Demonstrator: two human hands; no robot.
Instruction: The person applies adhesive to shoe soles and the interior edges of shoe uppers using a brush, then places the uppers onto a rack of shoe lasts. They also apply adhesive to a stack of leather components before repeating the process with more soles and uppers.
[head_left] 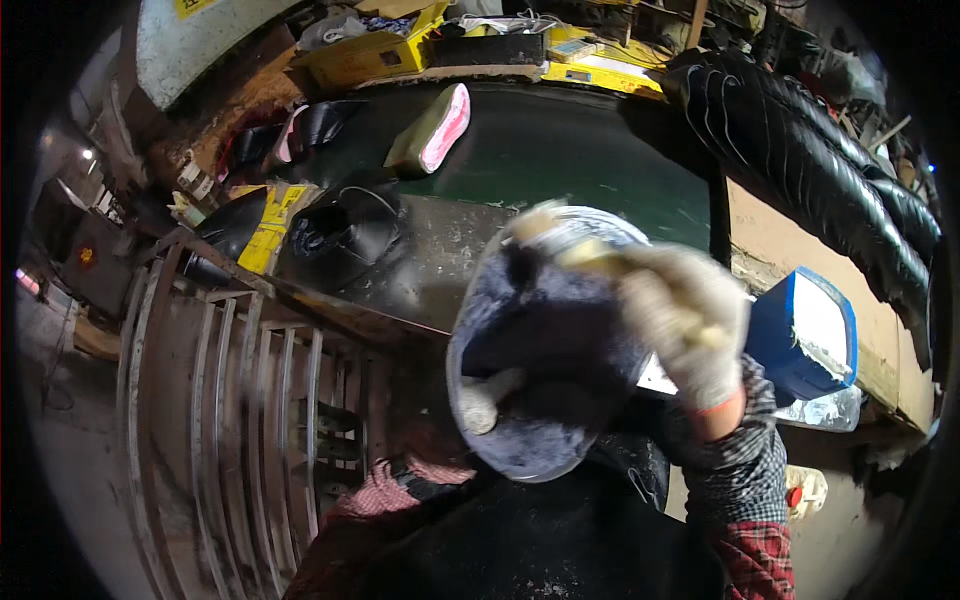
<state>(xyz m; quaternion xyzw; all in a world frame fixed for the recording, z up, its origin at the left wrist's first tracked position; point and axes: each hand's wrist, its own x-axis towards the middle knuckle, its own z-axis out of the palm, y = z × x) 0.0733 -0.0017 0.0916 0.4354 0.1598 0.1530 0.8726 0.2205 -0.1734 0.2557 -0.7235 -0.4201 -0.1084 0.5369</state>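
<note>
A fleece-lined boot (530, 440), seen into its wide mouth, is held up before me. Its lining is grey-purple and its rim pale; the outside is mostly hidden. My left hand (484, 404) grips it at the lower left rim, with only a pale gloved thumb showing inside the mouth. Over the far right rim, my right hand (690, 310) in a whitish glove is closed round a brush (595, 257) with a yellowish handle. The bristle end lies by the far rim; motion smears both hand and brush. To the right stands a blue tub (785, 340) holding white stuff.
A dark green worktop (570, 140) bears a pink-soled boot form (440, 130) and black boot pieces (345, 225). Long black shiny boot shafts (800, 180) lie at right. Yellow bins (370, 62) line the back. A metal rack (240, 400) stands at left, a white jug (808, 490) at lower right.
</note>
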